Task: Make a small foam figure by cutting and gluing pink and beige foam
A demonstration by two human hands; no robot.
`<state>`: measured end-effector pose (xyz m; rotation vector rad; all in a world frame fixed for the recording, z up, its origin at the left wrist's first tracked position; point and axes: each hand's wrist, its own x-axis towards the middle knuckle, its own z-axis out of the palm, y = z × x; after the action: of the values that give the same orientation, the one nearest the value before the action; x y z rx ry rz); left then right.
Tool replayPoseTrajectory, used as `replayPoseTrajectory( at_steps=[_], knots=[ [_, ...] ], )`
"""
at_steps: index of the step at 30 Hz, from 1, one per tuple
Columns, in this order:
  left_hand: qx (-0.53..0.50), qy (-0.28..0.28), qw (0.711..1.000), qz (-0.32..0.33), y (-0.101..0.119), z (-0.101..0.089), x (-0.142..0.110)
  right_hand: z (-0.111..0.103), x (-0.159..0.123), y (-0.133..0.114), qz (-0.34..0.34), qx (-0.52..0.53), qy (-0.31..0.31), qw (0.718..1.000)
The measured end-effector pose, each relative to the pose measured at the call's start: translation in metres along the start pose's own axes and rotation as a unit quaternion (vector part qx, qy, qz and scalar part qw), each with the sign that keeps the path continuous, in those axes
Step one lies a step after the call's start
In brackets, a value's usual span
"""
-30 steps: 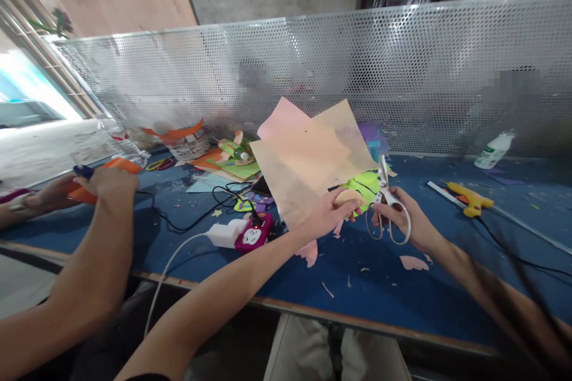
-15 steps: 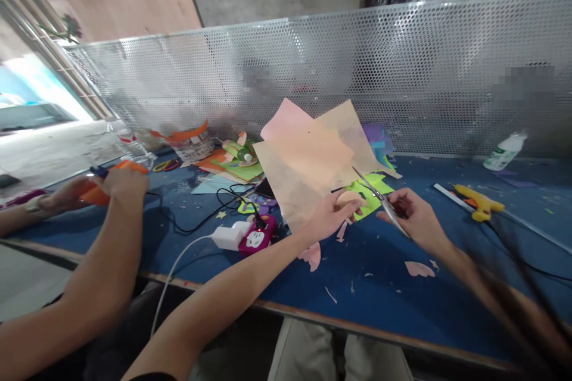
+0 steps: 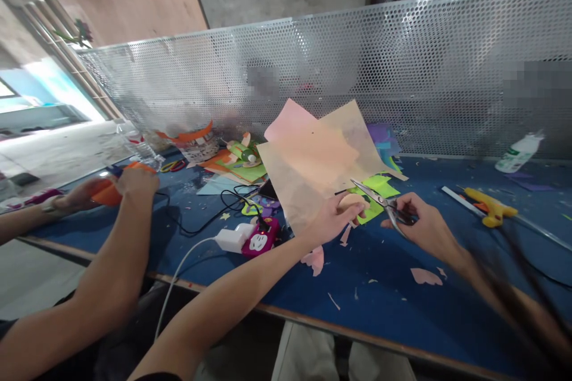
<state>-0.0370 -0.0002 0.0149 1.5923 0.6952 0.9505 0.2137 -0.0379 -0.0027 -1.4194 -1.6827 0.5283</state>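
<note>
Between thumb and fingers, my left hand [image 3: 333, 217] pinches a small rounded piece of peach paper [image 3: 351, 201]. My right hand [image 3: 417, 217] grips a pair of scissors [image 3: 379, 199], its fingers at the handles and the blades pointing up and left, just beyond the paper piece. Large translucent cream paper [image 3: 295, 184] lies behind my left hand, overlapping a pink sheet [image 3: 286, 119]. Bright yellow-green paper [image 3: 378, 184] is under and around the scissor blades. Pink cut pieces [image 3: 315, 260] rest on the blue table [image 3: 304, 297] below my left hand.
At left, a co-worker's hands [image 3: 134, 181] hold an orange item. A magenta power cube [image 3: 263, 237] with white plugs and cables sits left of my forearm. A yellow glue gun [image 3: 491, 205] and a white bottle [image 3: 521, 152] are on the right. A perforated metal screen [image 3: 313, 65] stands behind.
The scissors have turned in my right hand, and their handles look more spread. The whole view has shifted slightly. My left hand still holds the peach piece.
</note>
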Motion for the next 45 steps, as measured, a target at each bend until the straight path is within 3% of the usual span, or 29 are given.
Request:
replayPoseTrajectory(
  at_steps=[8, 15, 21, 26, 33, 38, 45],
  knots=[
    [-0.005, -0.015, 1.000, 0.014, -0.004, 0.000, 0.001, -0.008, 0.001, 0.008, -0.073, -0.107, -0.003, 0.992],
    [-0.026, -0.012, 0.999, 0.018, -0.006, -0.001, 0.004, -0.009, 0.002, 0.012, -0.051, -0.116, -0.018, 0.992],
    [-0.019, 0.006, 1.000, 0.016, -0.002, -0.003, 0.003, -0.008, 0.003, 0.006, -0.083, -0.125, -0.031, 0.988],
    [-0.021, -0.011, 0.999, 0.038, -0.006, -0.002, 0.003, -0.004, 0.003, 0.000, -0.127, -0.175, -0.074, 0.973],
    [-0.013, -0.022, 0.999, 0.048, -0.009, -0.004, 0.005, 0.002, 0.001, 0.010, -0.177, -0.222, -0.064, 0.957],
    [-0.018, 0.013, 0.998, 0.052, -0.008, -0.003, 0.002, 0.000, 0.000, 0.011, -0.146, -0.197, -0.066, 0.967],
    [-0.055, 0.049, 0.996, 0.054, -0.003, -0.002, 0.002, -0.004, -0.001, 0.001, -0.117, -0.071, -0.107, 0.985]
  ],
)
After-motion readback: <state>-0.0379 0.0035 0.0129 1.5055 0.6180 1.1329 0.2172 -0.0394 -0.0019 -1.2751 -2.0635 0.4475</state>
